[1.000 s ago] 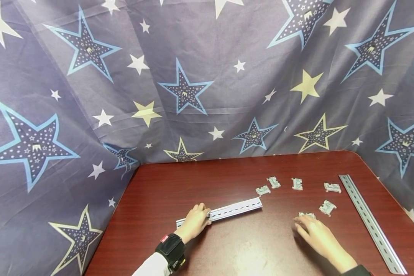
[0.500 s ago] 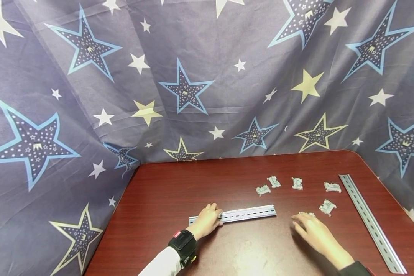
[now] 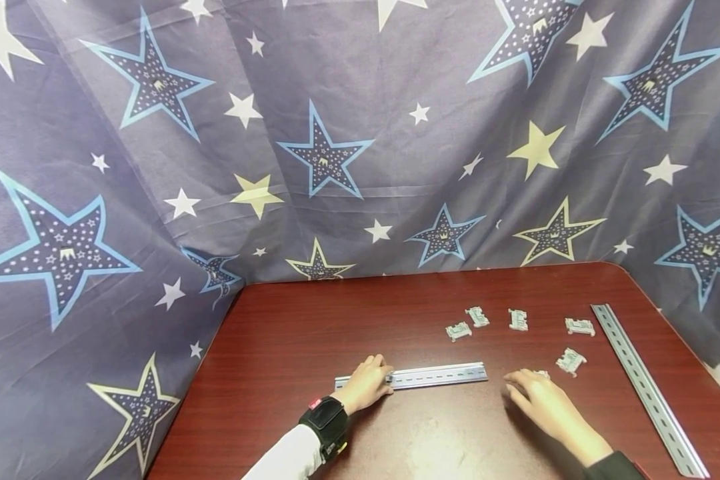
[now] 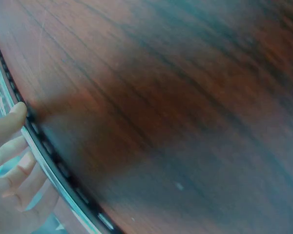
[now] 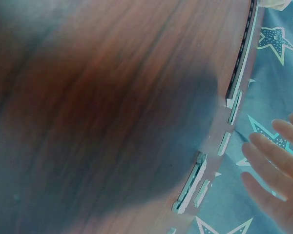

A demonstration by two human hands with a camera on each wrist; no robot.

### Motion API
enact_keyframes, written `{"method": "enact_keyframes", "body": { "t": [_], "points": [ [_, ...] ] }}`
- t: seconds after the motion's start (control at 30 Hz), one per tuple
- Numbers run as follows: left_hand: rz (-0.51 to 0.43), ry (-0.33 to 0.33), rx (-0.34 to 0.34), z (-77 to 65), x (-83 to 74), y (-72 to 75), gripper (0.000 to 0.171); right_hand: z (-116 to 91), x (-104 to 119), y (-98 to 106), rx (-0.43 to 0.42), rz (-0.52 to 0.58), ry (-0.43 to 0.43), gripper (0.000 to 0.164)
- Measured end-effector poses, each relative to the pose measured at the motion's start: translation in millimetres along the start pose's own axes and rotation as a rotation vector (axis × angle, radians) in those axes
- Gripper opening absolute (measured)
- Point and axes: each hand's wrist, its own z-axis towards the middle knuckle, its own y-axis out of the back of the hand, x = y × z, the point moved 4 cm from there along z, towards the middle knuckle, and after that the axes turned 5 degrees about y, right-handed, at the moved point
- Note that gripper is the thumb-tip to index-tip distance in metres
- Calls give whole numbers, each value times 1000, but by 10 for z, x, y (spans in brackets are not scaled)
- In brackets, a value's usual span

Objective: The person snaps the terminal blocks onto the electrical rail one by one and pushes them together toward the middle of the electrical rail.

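Observation:
A slotted metal DIN rail (image 3: 441,377) lies crosswise at mid-table. My left hand (image 3: 366,385) grips it near its left end. In the left wrist view the thumb (image 4: 14,117) is on the rail's near edge, with the fingers on its far side. My right hand (image 3: 543,405) holds nothing; its fingers are extended, slightly bent, beyond the rail's right end. The right hand mostly hides one pale terminal block (image 3: 542,374) in the head view. In the right wrist view the fingers are spread apart, and a terminal block (image 5: 189,185) lies on the table.
Several more pale terminal blocks lie scattered at the back right, among them one (image 3: 571,361) right of my right hand. A second slotted rail (image 3: 648,390) runs along the table's right side. A star-patterned cloth (image 3: 360,167) hangs around the reddish-brown table (image 3: 312,320).
My left hand has slid the rail to the right and slightly nearer, turning it closer to level across the table. My right hand has shifted slightly left; the terminal blocks stay put.

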Motion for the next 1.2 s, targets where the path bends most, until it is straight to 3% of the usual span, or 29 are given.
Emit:
{"method": "enact_keyframes", "body": {
  "t": [0.5,0.63,0.87,1.2],
  "points": [
    [-49,23,-11,15,66,6,37,181,82,-176,50,26,64,15],
    [-87,46,3,-31,128,8,41,255,107,-226,91,18,79,19],
    [-161,101,11,-133,266,14,42,363,126,-323,66,-22,166,34],
    [-154,150,-54,-292,464,24,42,535,176,-491,68,4,237,42]
  ]
}}
